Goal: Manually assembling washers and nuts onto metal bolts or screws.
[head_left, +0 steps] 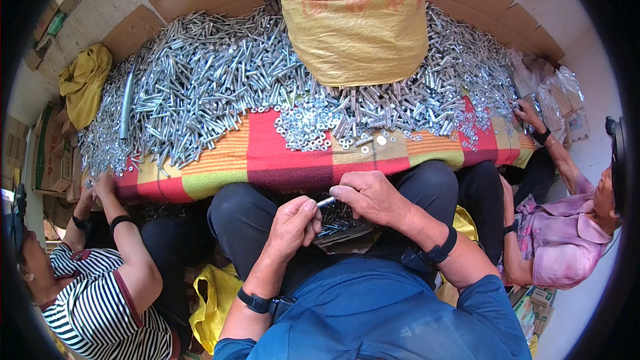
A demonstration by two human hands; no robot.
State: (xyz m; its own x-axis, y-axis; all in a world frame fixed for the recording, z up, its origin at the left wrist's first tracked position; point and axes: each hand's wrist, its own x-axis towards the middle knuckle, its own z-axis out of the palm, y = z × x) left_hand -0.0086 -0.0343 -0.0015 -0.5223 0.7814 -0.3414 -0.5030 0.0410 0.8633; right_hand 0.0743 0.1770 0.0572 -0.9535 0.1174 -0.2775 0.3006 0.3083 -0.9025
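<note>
Here's the bolt [326,202], bridging the gap between two hands, its long axis running crosswise and tipping up to the right. Left hand [291,227] has its grip pinched on the lower end, right hand [375,197] closed over the upper, neither nearer, all this side of the heap [220,73].

Washers [303,123] on the blanket [280,153], before bolts [207,77], sack [357,33] apparently atop them.
</note>
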